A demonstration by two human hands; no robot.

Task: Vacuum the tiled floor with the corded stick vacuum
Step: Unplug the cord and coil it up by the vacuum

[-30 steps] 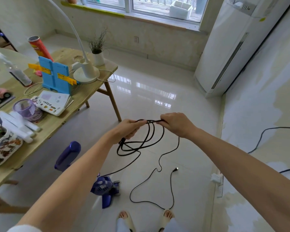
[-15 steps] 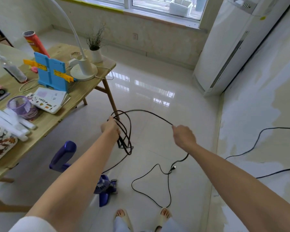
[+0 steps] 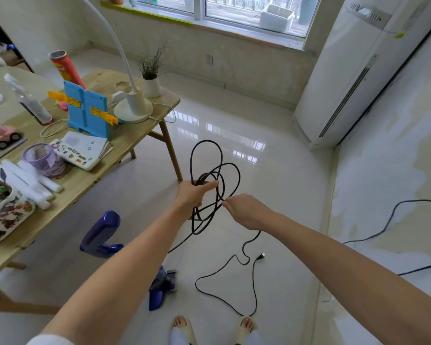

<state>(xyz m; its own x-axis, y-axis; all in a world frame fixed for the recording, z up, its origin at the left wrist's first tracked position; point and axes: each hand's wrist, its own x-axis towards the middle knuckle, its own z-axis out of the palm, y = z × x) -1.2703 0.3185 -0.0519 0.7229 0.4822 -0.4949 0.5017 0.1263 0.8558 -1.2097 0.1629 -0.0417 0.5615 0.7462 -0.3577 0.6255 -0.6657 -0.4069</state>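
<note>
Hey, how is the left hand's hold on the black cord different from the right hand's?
The left hand grips several gathered loops of the black cord, while the right hand pinches one strand. The left hand sits higher and nearer the wooden table; the right hand is lower, with cord trailing from it to the plug on the floor. Both hold the same cord.

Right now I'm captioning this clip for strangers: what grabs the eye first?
The black cord, looped mid-frame: the left hand grips the coils, the right hand pinches a strand. Its plug lies on the glossy tiled floor; the purple stick vacuum stands lower left.
</note>
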